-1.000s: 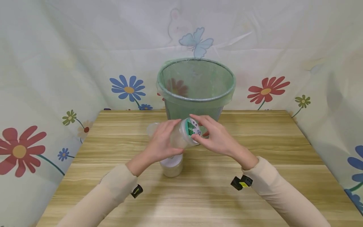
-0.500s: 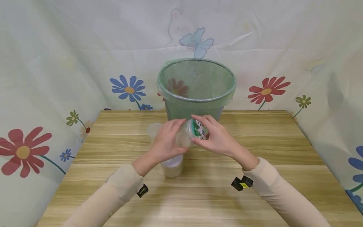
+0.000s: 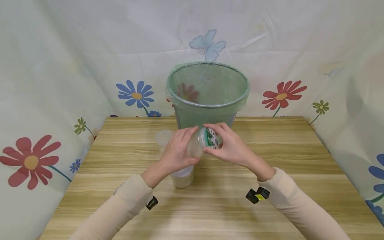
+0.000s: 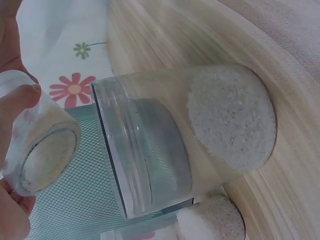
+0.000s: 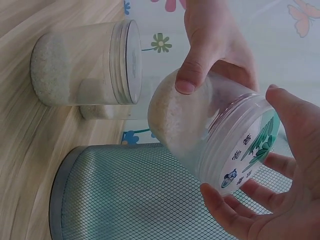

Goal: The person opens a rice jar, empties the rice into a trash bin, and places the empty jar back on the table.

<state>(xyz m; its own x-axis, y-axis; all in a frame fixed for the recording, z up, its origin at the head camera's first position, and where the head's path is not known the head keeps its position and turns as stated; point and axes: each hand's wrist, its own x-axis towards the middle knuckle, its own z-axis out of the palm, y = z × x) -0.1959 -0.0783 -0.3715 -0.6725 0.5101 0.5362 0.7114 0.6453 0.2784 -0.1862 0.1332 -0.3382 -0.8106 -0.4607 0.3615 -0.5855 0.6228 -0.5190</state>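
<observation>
Head: one green-lined mesh bin (image 3: 192,115) stood far on wooden table (image 3: 288,151); two clear cylindrical plastic jars (image 3: 183,179) stood left, near one partly hidden by left hand (image 3: 176,147), which gripped third jar (image 3: 196,146) above table. Right hand (image 3: 230,146) pinched its green-and-white lid (image 3: 211,138); long axis tilted left-right, lid facing right.

Left wrist: white grains (image 4: 231,117) filled bottoms of both standing jars.

Right wrist: grains lay toward third jar's base.

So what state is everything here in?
Held jar: tilted, lid on, partly filled with white grains
Nearer standing jar: upright, lidded, partly filled
Farther standing jar: upright, partly filled, lid uncertain
Mesh bin: upright, lined with green bag
Left hand: grips held jar's body
Right hand: fingers around lid
</observation>
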